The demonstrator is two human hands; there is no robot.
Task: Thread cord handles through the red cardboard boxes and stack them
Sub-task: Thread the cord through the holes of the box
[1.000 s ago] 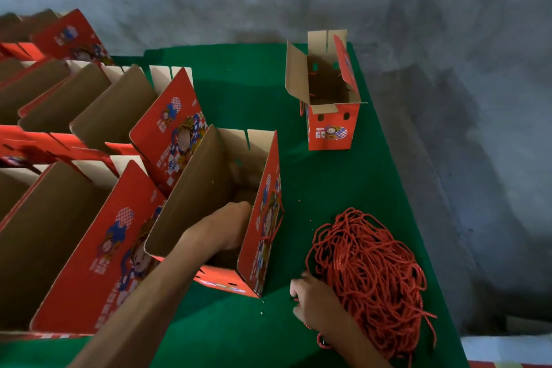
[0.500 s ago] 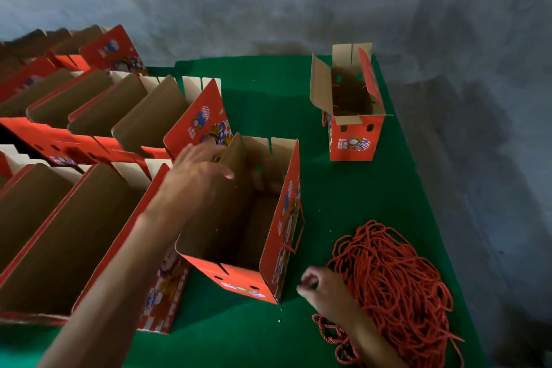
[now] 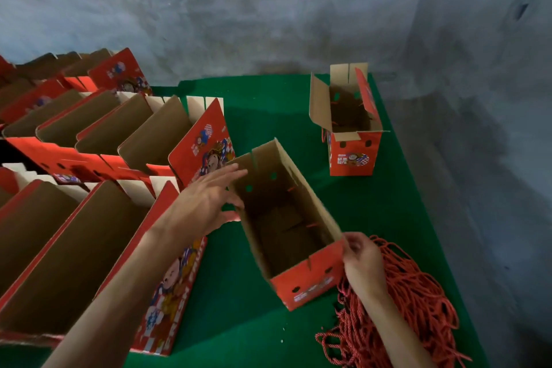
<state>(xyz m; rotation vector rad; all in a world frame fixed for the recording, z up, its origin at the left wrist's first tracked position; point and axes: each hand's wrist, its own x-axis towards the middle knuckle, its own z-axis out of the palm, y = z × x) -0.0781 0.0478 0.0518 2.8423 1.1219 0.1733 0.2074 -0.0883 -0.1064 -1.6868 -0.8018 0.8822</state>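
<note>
Hands meet at the open red box (image 3: 286, 227) in the middle of the green surface (image 3: 263, 104). It stands tilted, mouth up, brown inside, with short red cord ends poking through its right wall and nothing else in it that I can see. The left hand (image 3: 206, 203) lies flat against its far-left wall, fingers straight and spread, gripping nothing. The right hand (image 3: 363, 260) pinches the near-right corner of the box rim between thumb and fingers.

Just right of that box, and partly under the right wrist, lies the heap of red cord (image 3: 412, 302), a loose tangle spilling toward the near edge of the surface.

Left of the box, the nested stack of open boxes (image 3: 98, 140) leans in overlapping rows, each one holding the next, brown insides up and printed red faces showing at the ends.

Beyond the box, toward the far right corner of the surface, a second upright box (image 3: 352, 155) stands alone with its flaps raised; its inside is dark, with a little red cord showing at its walls.
</note>
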